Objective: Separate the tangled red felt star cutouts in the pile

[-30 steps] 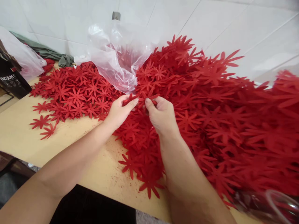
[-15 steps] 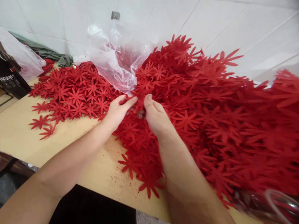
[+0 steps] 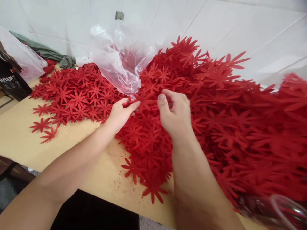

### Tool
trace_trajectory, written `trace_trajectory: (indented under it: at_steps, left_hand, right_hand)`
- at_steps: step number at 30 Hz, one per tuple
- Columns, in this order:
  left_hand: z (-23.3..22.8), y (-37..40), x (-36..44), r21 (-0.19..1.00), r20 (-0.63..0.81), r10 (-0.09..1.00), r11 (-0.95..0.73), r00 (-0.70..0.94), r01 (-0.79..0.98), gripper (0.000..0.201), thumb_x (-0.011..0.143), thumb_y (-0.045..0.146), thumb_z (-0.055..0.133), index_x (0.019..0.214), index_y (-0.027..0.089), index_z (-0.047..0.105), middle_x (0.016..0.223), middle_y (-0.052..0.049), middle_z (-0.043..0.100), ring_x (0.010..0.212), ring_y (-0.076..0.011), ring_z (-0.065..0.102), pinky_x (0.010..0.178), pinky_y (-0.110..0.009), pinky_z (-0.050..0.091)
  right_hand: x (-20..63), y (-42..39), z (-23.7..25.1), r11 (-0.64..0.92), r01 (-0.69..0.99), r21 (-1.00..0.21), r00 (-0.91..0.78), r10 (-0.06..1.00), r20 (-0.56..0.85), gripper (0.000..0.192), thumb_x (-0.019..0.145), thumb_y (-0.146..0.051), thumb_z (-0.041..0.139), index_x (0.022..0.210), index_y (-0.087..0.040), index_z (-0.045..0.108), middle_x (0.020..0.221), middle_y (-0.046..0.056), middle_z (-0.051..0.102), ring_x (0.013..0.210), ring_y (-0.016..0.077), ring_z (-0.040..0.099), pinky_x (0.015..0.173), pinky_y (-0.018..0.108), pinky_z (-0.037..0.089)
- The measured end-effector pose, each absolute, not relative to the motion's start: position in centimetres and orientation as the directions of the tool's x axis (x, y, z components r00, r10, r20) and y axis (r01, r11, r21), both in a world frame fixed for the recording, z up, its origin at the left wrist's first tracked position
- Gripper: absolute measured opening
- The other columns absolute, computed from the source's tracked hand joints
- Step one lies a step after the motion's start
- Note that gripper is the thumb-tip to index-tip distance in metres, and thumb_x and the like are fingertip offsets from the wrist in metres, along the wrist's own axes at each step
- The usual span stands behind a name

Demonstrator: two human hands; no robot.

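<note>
My left hand (image 3: 120,115) pinches the edge of a red flower-shaped cutout (image 3: 145,101) with narrow petals, between thumb and fingers. To the right of that piece, and apart from it, my right hand (image 3: 176,111) has its thumb and curled fingers drawn together; whatever is in them, if anything, is hidden. Below and behind both hands spreads a big heap of the same red cutouts (image 3: 227,127). A smaller pile of red cutouts (image 3: 79,97) lies left of my left hand.
A clear plastic bag (image 3: 117,70) with red pieces inside stands against the white tiled wall (image 3: 216,28). Far left are a black box (image 3: 14,80) and a green cloth (image 3: 45,52). A clear plastic container (image 3: 287,210) is at the lower right. The tan tabletop (image 3: 79,147) has red crumbs.
My right hand has moved right, away from my left hand and the cutout. A dark brown roundish thing that showed between the hands is no longer visible. My left hand stays nearly still.
</note>
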State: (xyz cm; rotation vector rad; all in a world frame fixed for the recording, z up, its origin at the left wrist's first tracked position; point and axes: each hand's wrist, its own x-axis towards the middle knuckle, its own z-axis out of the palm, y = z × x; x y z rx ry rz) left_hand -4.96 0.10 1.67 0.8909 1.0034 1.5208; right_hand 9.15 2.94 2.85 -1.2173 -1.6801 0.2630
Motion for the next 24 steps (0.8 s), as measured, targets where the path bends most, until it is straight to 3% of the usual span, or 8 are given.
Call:
trace_trajectory:
  at_steps: [3,6,8,11,15,18,21,24]
  left_hand:
    - [1.9,-0.3,-4.5,0.947,0.082,0.989,-0.117,-0.126,-0.301,0.009,0.075,0.015,0.06,0.067,0.014,0.055,0.055,0.006,0.052,0.05,-0.0026,0.043,0.053,-0.018,0.036]
    - [1.9,-0.4,-4.5,0.945,0.079,0.993,-0.101,-0.082,-0.311,0.005,0.076,0.015,0.057,0.071,0.014,0.058,0.058,0.005,0.052,0.052,-0.0036,0.043,0.055,-0.018,0.036]
    - [2.0,-0.4,-4.5,0.943,0.059,0.997,-0.071,-0.045,-0.325,0.008,0.078,0.015,0.054,0.071,0.015,0.057,0.058,0.005,0.052,0.052,-0.0042,0.044,0.056,-0.019,0.036]
    - [2.0,-0.5,-4.6,0.944,0.033,0.999,-0.041,-0.031,-0.328,0.013,0.079,0.017,0.053,0.067,0.015,0.055,0.057,0.005,0.052,0.052,-0.0047,0.044,0.056,-0.02,0.035]
    - [1.9,-0.5,-4.7,0.939,0.013,0.999,-0.025,-0.038,-0.344,0.016,0.077,0.03,0.059,0.07,0.016,0.056,0.064,0.004,0.056,0.055,-0.0048,0.045,0.056,-0.02,0.034]
    - [1.9,-0.5,-4.6,0.915,0.044,0.999,-0.041,-0.002,-0.402,0.016,0.073,0.031,0.064,0.075,0.016,0.058,0.069,0.003,0.058,0.06,-0.0048,0.048,0.062,-0.02,0.038]
    - [1.8,-0.5,-4.4,0.891,0.093,0.996,-0.088,-0.013,-0.446,0.014,0.071,0.025,0.066,0.074,0.015,0.058,0.07,0.003,0.06,0.065,-0.0046,0.052,0.069,-0.019,0.041]
    - [1.6,-0.1,-4.8,0.883,0.058,0.994,-0.094,-0.092,-0.46,0.011,0.074,0.023,0.063,0.071,0.015,0.057,0.065,0.004,0.058,0.059,-0.0036,0.049,0.061,-0.018,0.039]
  right_hand:
    - [7.6,1.8,3.4,0.476,0.352,-0.806,-0.18,0.879,0.441,0.029,0.079,-0.048,0.051,0.078,-0.02,0.06,0.075,0.004,0.063,0.077,0.0178,0.059,0.078,0.037,0.047]
    - [7.0,1.7,3.1,0.42,0.217,-0.881,-0.195,0.903,0.382,0.022,0.072,-0.043,0.061,0.071,-0.021,0.058,0.063,-0.001,0.059,0.062,0.0133,0.055,0.066,0.031,0.048]
    - [7.2,2.1,2.7,0.411,0.224,-0.884,-0.117,0.912,0.394,0.022,0.073,-0.042,0.061,0.067,-0.021,0.056,0.057,-0.003,0.055,0.056,0.0113,0.05,0.06,0.028,0.045]
    - [7.6,2.6,2.2,0.404,0.347,-0.847,-0.006,0.904,0.428,0.039,0.077,-0.048,0.055,0.052,-0.022,0.042,0.046,-0.005,0.039,0.045,0.0084,0.034,0.049,0.026,0.034]
    - [7.5,2.4,2.1,0.399,0.448,-0.8,0.0,0.895,0.446,0.052,0.078,-0.059,0.047,0.046,-0.022,0.028,0.044,-0.005,0.025,0.044,0.007,0.022,0.045,0.027,0.02]
    - [7.0,2.2,1.9,0.404,0.399,-0.823,-0.08,0.91,0.407,0.053,0.074,-0.064,0.047,0.047,-0.02,0.034,0.045,-0.005,0.029,0.044,0.0065,0.026,0.046,0.025,0.023]
    - [6.6,2.1,1.7,0.423,0.279,-0.862,-0.208,0.903,0.375,0.052,0.07,-0.068,0.049,0.055,-0.019,0.049,0.049,-0.004,0.041,0.05,0.0082,0.04,0.05,0.024,0.034]
    - [6.6,2.1,1.8,0.403,0.227,-0.886,-0.264,0.902,0.342,0.055,0.071,-0.072,0.043,0.056,-0.019,0.048,0.05,-0.004,0.043,0.051,0.0092,0.042,0.052,0.025,0.038]
